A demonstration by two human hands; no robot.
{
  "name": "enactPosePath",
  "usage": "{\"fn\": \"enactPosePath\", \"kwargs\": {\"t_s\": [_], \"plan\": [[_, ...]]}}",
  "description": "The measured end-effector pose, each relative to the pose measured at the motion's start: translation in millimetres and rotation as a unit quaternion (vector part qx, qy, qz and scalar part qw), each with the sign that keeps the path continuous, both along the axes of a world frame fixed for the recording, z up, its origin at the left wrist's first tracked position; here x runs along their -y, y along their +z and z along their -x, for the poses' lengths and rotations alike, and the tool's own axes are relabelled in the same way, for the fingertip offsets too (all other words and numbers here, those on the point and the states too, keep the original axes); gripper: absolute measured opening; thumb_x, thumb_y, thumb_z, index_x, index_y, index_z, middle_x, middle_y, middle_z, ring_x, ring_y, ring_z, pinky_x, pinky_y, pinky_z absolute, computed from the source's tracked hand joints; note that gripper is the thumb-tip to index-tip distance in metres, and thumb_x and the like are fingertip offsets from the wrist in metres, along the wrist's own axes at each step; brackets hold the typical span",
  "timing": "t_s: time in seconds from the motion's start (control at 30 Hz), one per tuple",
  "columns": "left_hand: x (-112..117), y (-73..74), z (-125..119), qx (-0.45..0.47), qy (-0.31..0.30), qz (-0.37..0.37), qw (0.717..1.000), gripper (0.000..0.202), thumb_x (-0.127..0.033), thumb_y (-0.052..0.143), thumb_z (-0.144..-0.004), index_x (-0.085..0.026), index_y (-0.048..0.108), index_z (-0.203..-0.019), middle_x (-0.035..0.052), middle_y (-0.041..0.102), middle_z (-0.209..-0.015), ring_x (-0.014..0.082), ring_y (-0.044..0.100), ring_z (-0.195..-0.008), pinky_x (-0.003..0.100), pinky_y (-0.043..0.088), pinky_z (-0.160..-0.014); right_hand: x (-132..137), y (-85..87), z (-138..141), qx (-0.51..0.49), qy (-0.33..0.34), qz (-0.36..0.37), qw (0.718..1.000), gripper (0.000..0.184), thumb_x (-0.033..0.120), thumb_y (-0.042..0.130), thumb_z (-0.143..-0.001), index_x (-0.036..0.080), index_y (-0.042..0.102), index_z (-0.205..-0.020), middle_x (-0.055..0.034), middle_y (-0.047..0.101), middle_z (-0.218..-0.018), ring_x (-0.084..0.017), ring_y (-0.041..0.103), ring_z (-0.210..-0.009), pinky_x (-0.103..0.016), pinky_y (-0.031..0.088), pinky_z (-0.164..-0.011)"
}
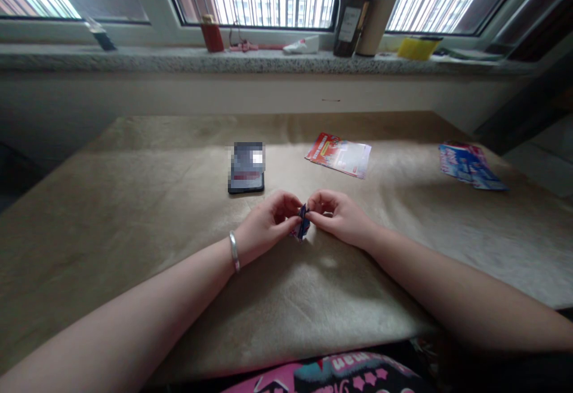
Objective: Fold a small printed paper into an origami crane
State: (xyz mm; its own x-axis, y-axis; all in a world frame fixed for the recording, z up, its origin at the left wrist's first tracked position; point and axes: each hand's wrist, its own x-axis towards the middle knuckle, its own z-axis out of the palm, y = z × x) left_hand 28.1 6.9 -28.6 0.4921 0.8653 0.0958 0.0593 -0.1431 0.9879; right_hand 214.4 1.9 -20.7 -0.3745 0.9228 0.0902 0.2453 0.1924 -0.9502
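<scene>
A small folded piece of dark blue paper stands just above the tan cloth-covered table, pinched from both sides. My left hand, with a silver bangle on the wrist, has its fingers closed on the paper's left side. My right hand is curled and pinches the paper's right side. Both hands meet at the middle of the table, close to me. The paper's exact shape is too small to make out.
A dark phone lies just beyond my hands. A red and white packet lies at the far middle, a blue packet at the far right. The windowsill behind holds a red container, a dark jar and a yellow object.
</scene>
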Motion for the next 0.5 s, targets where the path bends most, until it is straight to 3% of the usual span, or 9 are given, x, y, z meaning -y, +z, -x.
{"fn": "enactPosePath", "kwargs": {"t_s": [0.2,0.5], "plan": [[0.3,2.4,-1.1,0.011,-0.021,0.053,0.998,0.017,-0.023,0.062,-0.074,-0.015,0.053,-0.086,0.0000,0.063,-0.076,0.0093,0.061,-0.066,0.021,0.049,-0.063,-2.6,-4.4,-1.8,0.001,0.013,-0.048,0.999,0.014,0.029,0.060,-0.077,0.019,0.054,-0.083,0.0034,0.052,-0.065,-0.009,0.047,-0.058,-0.024,0.040,-0.057],[1.2,3.9,-3.5,-0.014,-0.019,0.034,0.999,0.014,-0.023,0.058,-0.075,-0.014,0.057,-0.086,0.0013,0.065,-0.078,0.0113,0.062,-0.069,0.023,0.050,-0.066,-1.2,-2.7,-3.5,0.038,0.021,-0.095,0.995,0.007,0.022,0.057,-0.077,0.019,0.056,-0.084,0.0023,0.052,-0.067,-0.010,0.048,-0.062,-0.021,0.039,-0.051]]}}
